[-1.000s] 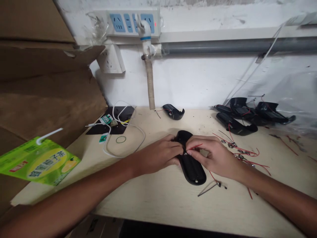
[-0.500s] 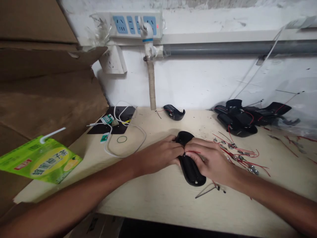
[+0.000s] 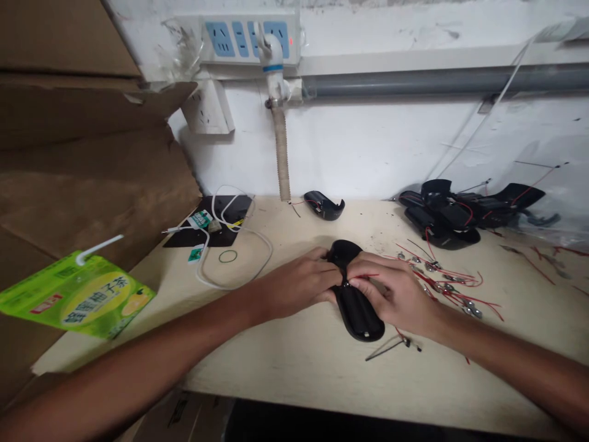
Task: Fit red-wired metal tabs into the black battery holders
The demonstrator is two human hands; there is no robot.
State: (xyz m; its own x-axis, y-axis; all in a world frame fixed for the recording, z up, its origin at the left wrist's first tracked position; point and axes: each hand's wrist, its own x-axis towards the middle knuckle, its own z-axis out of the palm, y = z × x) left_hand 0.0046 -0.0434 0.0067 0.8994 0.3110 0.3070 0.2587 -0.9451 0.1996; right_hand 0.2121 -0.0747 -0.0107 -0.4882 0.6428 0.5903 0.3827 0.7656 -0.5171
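Note:
A black elongated plastic housing (image 3: 361,313) with rounded ends lies tilted on the table between my hands. My left hand (image 3: 310,279) grips its left side near the narrow middle. My right hand (image 3: 391,288) pinches a thin red wire (image 3: 372,275) above the same middle part, its fingertips close to those of the left. What the fingertips touch inside the housing is partly hidden. By my right wrist lie a black wire (image 3: 384,351) and small dark parts.
Several red wires with metal contacts (image 3: 448,288) lie to the right. Behind them is a pile of black housings (image 3: 442,215). One more housing (image 3: 324,204) sits near the wall. At left are a white cable (image 3: 264,242), a green drink pouch (image 3: 92,294) and cardboard (image 3: 83,178).
Both hands stay at the housing with nearly the same grip. The right fingertips have shifted slightly to the right with the red wire; the whole view has moved a little.

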